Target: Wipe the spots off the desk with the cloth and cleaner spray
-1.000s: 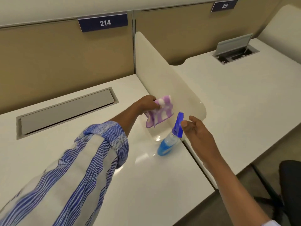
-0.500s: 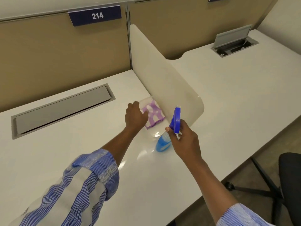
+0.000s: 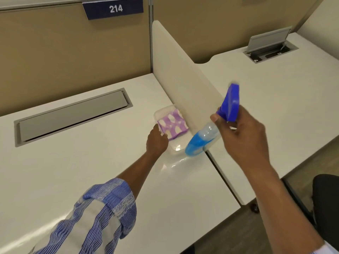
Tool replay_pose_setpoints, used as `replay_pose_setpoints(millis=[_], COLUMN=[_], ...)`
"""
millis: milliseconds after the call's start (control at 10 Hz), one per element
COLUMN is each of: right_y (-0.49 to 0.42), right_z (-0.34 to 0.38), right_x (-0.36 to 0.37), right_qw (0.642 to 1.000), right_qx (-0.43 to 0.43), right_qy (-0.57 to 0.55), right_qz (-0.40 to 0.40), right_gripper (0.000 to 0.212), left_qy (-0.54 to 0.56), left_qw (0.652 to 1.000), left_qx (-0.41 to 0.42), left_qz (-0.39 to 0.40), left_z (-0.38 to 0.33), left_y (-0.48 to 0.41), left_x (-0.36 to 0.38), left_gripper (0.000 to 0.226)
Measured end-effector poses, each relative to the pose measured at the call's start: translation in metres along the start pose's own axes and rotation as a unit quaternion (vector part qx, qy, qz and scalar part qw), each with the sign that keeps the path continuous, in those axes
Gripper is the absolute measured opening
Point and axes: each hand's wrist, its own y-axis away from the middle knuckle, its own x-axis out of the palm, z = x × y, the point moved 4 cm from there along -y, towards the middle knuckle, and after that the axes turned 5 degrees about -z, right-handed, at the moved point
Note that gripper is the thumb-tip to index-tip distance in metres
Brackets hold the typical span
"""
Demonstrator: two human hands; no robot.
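A purple and white cloth [image 3: 173, 124] lies folded in a clear plastic tray [image 3: 176, 150] on the white desk [image 3: 91, 162], beside the divider. My left hand [image 3: 157, 141] rests at the tray's left edge, fingertips touching the cloth's corner, holding nothing. My right hand [image 3: 244, 136] grips the neck of a spray bottle [image 3: 203, 142] with blue liquid and a blue trigger head, lifted off the desk and tilted, its base over the tray's right end.
A cream divider panel [image 3: 183, 76] separates this desk from the neighbouring desk [image 3: 275, 107]. A grey closed cable hatch [image 3: 73, 116] lies at the back left; an open hatch [image 3: 271, 46] sits on the other desk. A black chair [image 3: 326, 198] stands at lower right.
My left hand set the cloth down in the tray and let go. My right hand took hold of the spray bottle and lifted it, tilting it.
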Motion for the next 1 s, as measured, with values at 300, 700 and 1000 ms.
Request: replay_pose_setpoints(millis=[300, 700, 1000], right_y=[-0.024, -0.013, 0.002], right_z=[-0.019, -0.066, -0.078], right_x=[0.049, 0.101, 0.075], right_qw=[0.999, 0.995, 0.988], right_qx=[0.03, 0.072, 0.113], right_qy=[-0.034, 0.033, 0.026], right_qz=[-0.004, 0.063, 0.102], right_gripper=[0.032, 0.045, 0.057], left_qy=[-0.021, 0.004, -0.098], left_qw=[1.0, 1.0, 0.995], left_qx=[-0.005, -0.011, -0.016], left_qz=[0.019, 0.011, -0.023], left_z=[0.003, -0.002, 0.029], left_y=[-0.002, 0.004, 0.06], left_x=[0.003, 0.008, -0.022], left_gripper=[0.059, 0.053, 0.042])
